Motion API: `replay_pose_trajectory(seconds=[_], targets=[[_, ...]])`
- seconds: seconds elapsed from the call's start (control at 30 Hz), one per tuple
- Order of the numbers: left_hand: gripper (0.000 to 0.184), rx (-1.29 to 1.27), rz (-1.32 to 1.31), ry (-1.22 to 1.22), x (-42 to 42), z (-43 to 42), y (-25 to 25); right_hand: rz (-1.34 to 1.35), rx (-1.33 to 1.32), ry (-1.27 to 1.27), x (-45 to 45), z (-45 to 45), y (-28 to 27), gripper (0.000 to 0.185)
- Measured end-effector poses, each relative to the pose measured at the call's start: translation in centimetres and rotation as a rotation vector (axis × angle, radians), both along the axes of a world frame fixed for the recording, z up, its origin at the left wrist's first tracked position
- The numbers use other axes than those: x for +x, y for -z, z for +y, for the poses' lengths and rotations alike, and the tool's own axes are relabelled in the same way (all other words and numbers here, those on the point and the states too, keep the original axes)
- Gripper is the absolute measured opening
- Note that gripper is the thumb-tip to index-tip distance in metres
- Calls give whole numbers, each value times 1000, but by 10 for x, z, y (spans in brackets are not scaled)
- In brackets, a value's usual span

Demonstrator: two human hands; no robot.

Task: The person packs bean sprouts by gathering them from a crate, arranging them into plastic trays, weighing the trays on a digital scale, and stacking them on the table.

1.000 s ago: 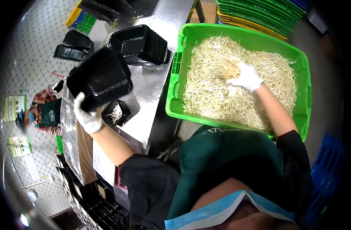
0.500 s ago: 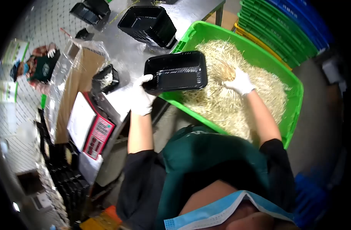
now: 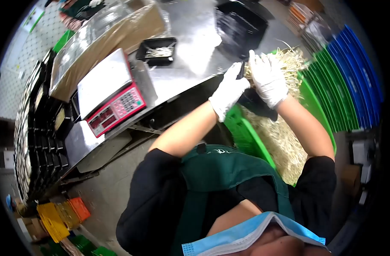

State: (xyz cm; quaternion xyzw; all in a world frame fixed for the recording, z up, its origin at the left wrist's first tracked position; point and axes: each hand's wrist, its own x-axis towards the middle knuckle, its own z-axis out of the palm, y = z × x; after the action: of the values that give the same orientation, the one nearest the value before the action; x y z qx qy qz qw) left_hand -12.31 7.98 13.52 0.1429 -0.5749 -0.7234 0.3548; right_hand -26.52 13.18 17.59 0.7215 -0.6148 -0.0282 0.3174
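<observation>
A black plastic tray (image 3: 258, 104) is tilted on its side over the green crate (image 3: 250, 134), pinched at its edge by my gloved left hand (image 3: 230, 90). My gloved right hand (image 3: 269, 81) presses a tangled bunch of bean sprouts (image 3: 291, 64) against the tray, fingers lying close together. Some sprouts stick out past that hand on its far side. Below both hands, more pale sprouts (image 3: 278, 141) fill the crate. How far the bunch sits inside the tray is hidden by the right hand.
On the metal table (image 3: 190, 38) stand a red-and-white digital scale (image 3: 111, 100), a small black tray with sprouts (image 3: 157, 52), a plastic-lined cardboard box (image 3: 114, 47) and stacked black trays (image 3: 239, 27). Nested green and blue crates (image 3: 344, 81) rise at right. Part of another person (image 3: 77, 13) shows upper left.
My right hand has lifted sprouts from the crate up to the tray. The tray has gone from facing up to tilted, and both hands are now close together. The view has swung.
</observation>
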Motion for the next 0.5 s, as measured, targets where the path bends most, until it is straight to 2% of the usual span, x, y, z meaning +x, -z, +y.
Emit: replay_pose_trajectory(seconds=[0.03, 0.07, 0.1, 0.17, 0.2, 0.23, 0.27, 0.3, 0.33, 0.37, 0.4, 0.47, 0.5], targets=[[58, 51, 10, -169, 12, -11, 16, -24, 13, 9, 31, -19, -4, 58], [61, 101, 126, -221, 38, -20, 11, -50, 29, 12, 64, -39, -9, 55], [66, 142, 244, -268, 65, -29, 5, -220, 86, -43, 94, -60, -17, 50], [64, -4, 84, -643, 119, -64, 12, -417, 15, -298, 157, -102, -25, 43], [64, -84, 65, -754, 149, -81, 15, -464, 56, -340, 188, -124, -20, 57], [65, -4, 104, -817, 180, -96, 15, -511, 104, -379, 218, -143, -18, 72], [60, -45, 107, -930, 207, -111, 21, -530, 112, -436, 250, -162, -23, 80], [55, -85, 102, -1045, 233, -127, 27, -567, 72, -547, 276, -181, -17, 77], [46, 62, 260, -1101, 255, -135, 25, -604, 29, -653, 304, -195, -18, 74], [32, 203, 282, -996, 291, -148, 28, -579, 146, -592, 325, -208, -19, 67], [27, 233, 301, -1061, 306, -154, 30, -587, 153, -612, 347, -219, -19, 67], [28, 100, 133, -1262, 340, -175, 53, -598, 245, -588, 382, -239, -16, 63], [30, 215, 146, -1226, 351, -179, 58, -651, 330, -576, 395, -245, -14, 59]])
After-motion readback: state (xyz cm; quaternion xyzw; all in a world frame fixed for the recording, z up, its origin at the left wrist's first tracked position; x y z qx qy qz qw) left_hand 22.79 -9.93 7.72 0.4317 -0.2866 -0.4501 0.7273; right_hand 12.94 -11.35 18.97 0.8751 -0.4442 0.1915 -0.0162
